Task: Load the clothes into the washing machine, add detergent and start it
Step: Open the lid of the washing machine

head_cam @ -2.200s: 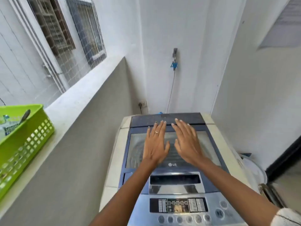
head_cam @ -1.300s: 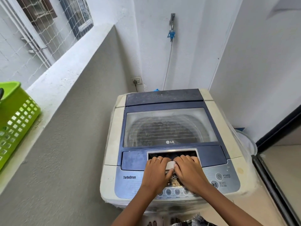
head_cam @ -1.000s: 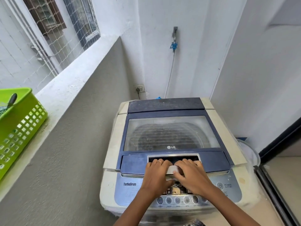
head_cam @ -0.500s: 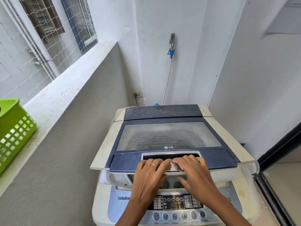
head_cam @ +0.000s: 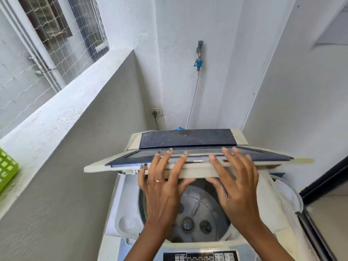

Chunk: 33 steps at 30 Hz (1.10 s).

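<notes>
Blue-framed glass lid [head_cam: 188, 159], half raised

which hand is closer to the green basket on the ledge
Left. The left hand grips the lid's front edge, on the side toward the green basket; the right hand grips it farther away.

Nothing legible is showing — the only printing in sight is lying on the control panel [head_cam: 200, 256] at the front of the washing machine [head_cam: 120, 213], where rows of small white labels are sitting on a black strip, too small and blurred to be read. The raised lid [head_cam: 188, 159] is presenting only its edge, so no brand mark is showing there.
</notes>
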{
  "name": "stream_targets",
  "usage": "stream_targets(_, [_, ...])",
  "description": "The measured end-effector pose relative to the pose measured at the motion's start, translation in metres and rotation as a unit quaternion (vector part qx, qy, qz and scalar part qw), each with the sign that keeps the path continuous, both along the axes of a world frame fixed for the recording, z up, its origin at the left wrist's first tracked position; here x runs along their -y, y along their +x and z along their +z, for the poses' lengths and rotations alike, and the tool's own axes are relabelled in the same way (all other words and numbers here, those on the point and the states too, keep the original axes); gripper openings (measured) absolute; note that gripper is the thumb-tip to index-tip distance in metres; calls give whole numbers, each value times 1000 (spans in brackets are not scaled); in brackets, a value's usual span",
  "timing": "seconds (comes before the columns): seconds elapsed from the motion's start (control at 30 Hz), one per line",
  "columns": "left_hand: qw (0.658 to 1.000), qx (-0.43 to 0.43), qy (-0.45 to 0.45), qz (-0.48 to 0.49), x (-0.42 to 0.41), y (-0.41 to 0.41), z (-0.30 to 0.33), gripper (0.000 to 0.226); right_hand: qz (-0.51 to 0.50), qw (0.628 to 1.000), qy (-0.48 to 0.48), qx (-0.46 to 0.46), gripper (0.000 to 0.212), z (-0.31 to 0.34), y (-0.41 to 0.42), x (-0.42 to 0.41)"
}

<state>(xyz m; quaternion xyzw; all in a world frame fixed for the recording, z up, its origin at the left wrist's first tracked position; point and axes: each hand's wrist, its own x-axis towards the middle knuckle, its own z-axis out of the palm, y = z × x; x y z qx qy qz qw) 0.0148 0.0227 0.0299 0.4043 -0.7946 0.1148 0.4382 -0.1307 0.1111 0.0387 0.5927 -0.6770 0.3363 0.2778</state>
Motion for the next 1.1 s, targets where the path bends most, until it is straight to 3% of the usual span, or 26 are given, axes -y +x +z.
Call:
stream_targets(0.23, [998,51,-46,2,67,-30,29,55,-49,997,-11,-65,50,20,-31,67])
stream_targets(0.4, [996,51,-74,4,109,-50,53,61,-65,996,-10,-56,51,46,-47,109])
stream_targets(1.1, [999,21,7,-44,216,-108,83,52,-93,993,75,3,52,83,-94,212])
